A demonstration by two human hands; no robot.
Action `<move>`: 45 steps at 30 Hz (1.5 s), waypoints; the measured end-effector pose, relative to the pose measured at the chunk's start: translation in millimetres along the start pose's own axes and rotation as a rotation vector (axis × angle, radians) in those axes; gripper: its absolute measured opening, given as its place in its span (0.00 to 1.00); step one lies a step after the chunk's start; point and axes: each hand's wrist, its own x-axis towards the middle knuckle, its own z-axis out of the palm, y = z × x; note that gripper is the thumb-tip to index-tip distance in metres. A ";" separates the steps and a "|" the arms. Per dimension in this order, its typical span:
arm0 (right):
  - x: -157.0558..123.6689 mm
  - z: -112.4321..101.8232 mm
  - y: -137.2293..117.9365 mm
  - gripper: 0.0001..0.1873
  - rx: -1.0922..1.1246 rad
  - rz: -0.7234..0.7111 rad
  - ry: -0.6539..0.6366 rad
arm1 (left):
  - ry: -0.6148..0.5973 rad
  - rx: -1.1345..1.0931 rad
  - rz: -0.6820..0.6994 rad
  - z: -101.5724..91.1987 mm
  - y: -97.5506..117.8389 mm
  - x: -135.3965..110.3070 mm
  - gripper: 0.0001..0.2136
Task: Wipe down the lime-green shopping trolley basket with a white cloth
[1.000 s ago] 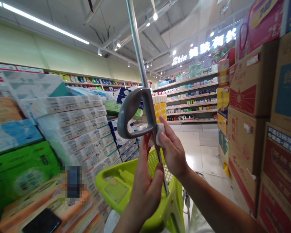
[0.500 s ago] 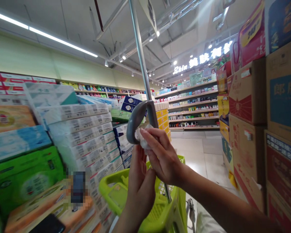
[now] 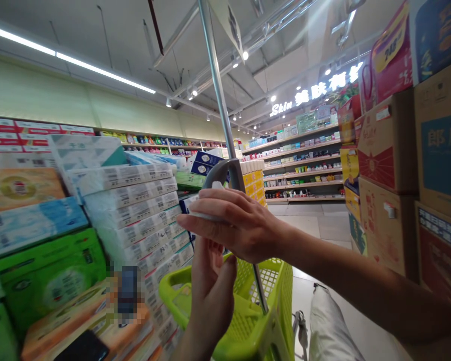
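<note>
In right hand (image 3: 246, 223), at grey handle (image 3: 216, 174): white tissue (image 3: 207, 216).

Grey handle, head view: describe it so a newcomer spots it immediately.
Find the lime-green plastic basket at bottom centre, then follow the straight metal pole rising above it. Partway up, just above the right hand, which hides its lower part, is the grey handle. Unlike the slim, shiny pole, it's thicker, duller and bends into an arch.

- Right hand (image 3: 244, 223): from beside the pole (image 3: 217, 85) to across the handle (image 3: 215, 173), mid-frame, fingers pointing left.
- Wad (image 3: 206, 216): shifted left, now showing between those fingers.
- Silvery cloth (image 3: 330, 326): more visible, lower right.
</note>
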 end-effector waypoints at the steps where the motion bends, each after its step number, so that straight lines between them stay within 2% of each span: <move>1: 4.2 -2.7 4.2 0.23 0.007 -0.004 -0.022 | 0.007 -0.007 0.018 0.2 0.5 1.5 0.29; 4: 13.2 -8.9 18.7 0.24 0.032 0.062 -0.029 | 0.021 -0.030 0.090 0.7 0.9 6.5 0.32; 9: 17.1 -11.7 32.9 0.27 0.026 0.257 0.099 | 0.011 -0.035 0.158 0.0 0.6 14.4 0.33; 14: 14.7 -6.0 22.8 0.25 0.080 0.108 -0.014 | 0.040 -0.016 0.117 -0.8 0.5 19.9 0.34; 16: 12.0 -3.1 28.2 0.24 0.081 0.140 0.017 | 0.032 -0.015 0.118 -1.2 0.2 20.6 0.34; 20: 1.2 7.6 53.6 0.22 0.128 0.463 0.295 | 0.019 -0.023 0.112 -2.5 0.1 19.0 0.34; 22: -5.2 16.4 60.7 0.19 0.293 0.651 0.430 | 0.026 -0.004 0.091 -3.4 -0.2 17.5 0.33; 24: -11.1 26.0 59.6 0.15 0.579 0.835 0.510 | 0.026 0.020 0.079 -4.5 -0.8 16.2 0.33; 26: -17.1 34.9 52.7 0.12 0.892 0.986 0.569 | 0.029 0.030 0.077 -5.4 -2.2 14.9 0.32; 29: -28.3 44.3 39.0 0.08 1.271 1.134 0.634 | 0.041 0.029 0.069 -5.8 -6.6 10.9 0.32; 32: -41.9 48.6 24.1 0.08 1.535 1.252 0.580 | 0.051 0.050 0.054 -4.9 -15.4 1.0 0.32; 34: -51.4 50.0 12.8 0.10 1.628 1.301 0.535 | 0.053 0.087 0.014 -3.4 -23.9 -9.5 0.32; 39: -80.3 59.1 -20.5 0.10 1.655 1.363 0.527 | 0.056 0.156 -0.133 1.0 -50.0 -45.4 0.31; 43: -113.3 71.5 -50.5 0.08 1.477 1.418 0.514 | 0.031 0.205 -0.239 3.3 -69.3 -77.2 0.31; 45: -128.7 75.4 -66.0 0.09 1.361 1.440 0.447 | 0.037 0.248 -0.282 4.3 -76.4 -90.9 0.31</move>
